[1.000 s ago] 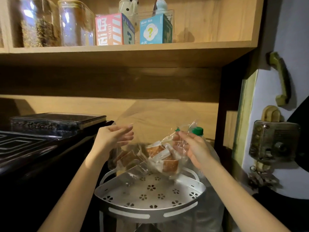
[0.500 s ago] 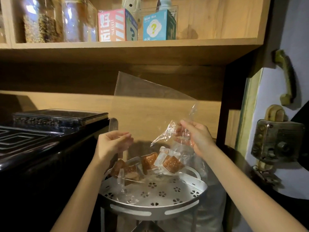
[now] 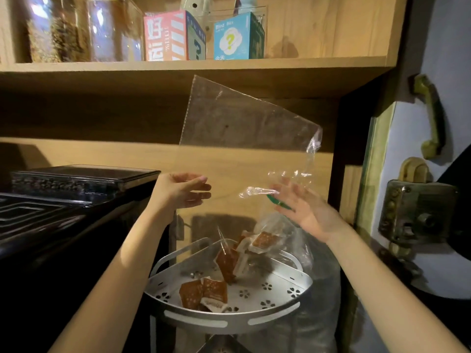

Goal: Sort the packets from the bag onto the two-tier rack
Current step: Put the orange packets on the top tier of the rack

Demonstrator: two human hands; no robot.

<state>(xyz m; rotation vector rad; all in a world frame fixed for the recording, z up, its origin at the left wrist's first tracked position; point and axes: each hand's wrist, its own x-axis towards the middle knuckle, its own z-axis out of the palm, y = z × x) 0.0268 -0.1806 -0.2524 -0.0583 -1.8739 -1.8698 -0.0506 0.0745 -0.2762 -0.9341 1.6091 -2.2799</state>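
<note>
A clear plastic bag [image 3: 244,128] is upended above the silver two-tier corner rack [image 3: 229,321]. My left hand [image 3: 182,191] pinches the bag's left edge between thumb and fingers. Palm up, my right hand [image 3: 305,212] has its fingers spread straight, and their tips touch the crumpled right corner of the bag. Several orange-brown packets [image 3: 204,293] lie on the rack's top tier. Others [image 3: 228,263] are tumbling out of the bag's mouth just above the tier. Only a corner of the lower tier [image 3: 221,346] shows.
A black appliance [image 3: 51,225] with a glass-lidded box [image 3: 84,175] stands at the left. Behind the rack at the right is a large clear water bottle [image 3: 323,289]. A wooden shelf [image 3: 193,70] overhead carries jars and two boxes. A door with a lock [image 3: 418,210] is at the right.
Both hands have lifted and tipped the bag higher. Packets have slid out and several now lie on the top tier. My right hand's fingers have straightened.
</note>
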